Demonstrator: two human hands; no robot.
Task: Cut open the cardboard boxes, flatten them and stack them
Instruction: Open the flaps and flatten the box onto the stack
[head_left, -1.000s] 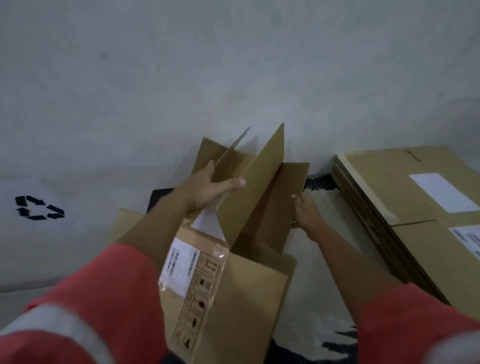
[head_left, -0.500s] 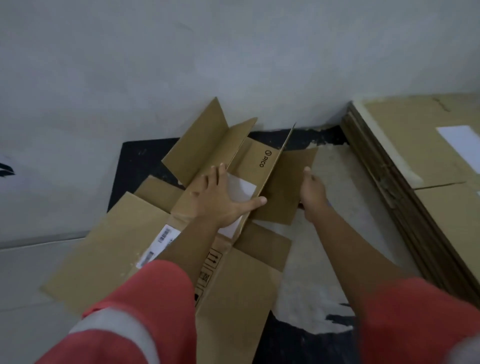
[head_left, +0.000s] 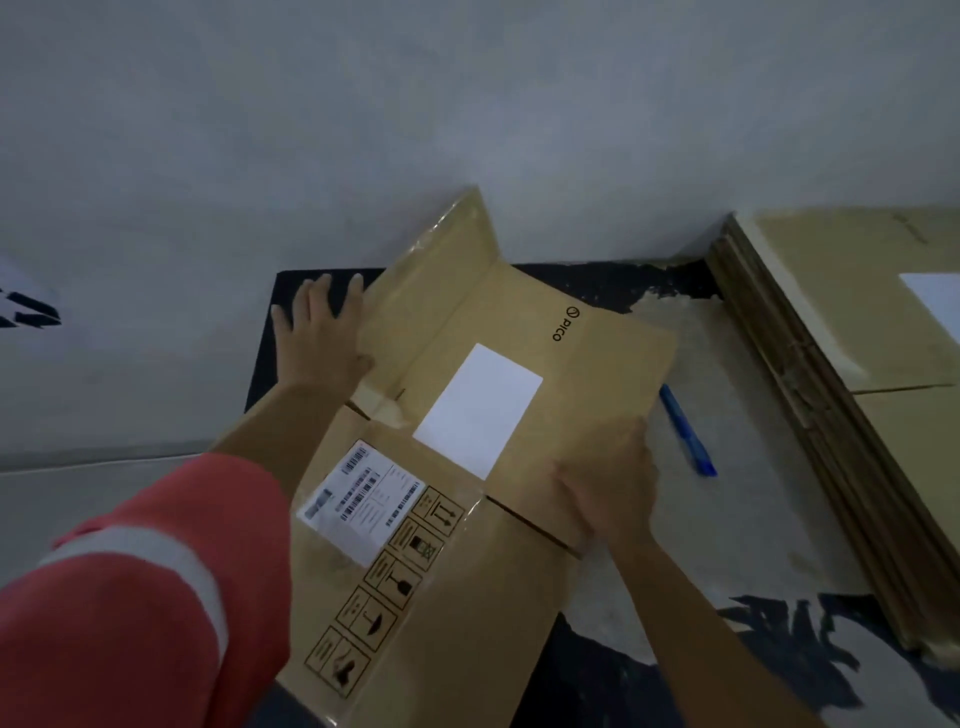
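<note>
My box (head_left: 519, 322), standing a second ago, now lies flat on the floor (head_left: 727, 519). Left hand (head_left: 317, 332) rests at ten o'clock, fingers straight. Right hand (head_left: 608, 483) at four presses down, maybe flat too. I'd stack it next.

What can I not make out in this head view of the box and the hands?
All in the head view:
Shipping label text: too small and blurred.
Stack of flattened boxes: cut off by the right edge.
Blue tool: blurred; pen or cutter unclear.
Right hand thumb: hidden by the hand itself, so its grip on the flattened box is unclear.
Black symbol: cut off by the left edge.
</note>
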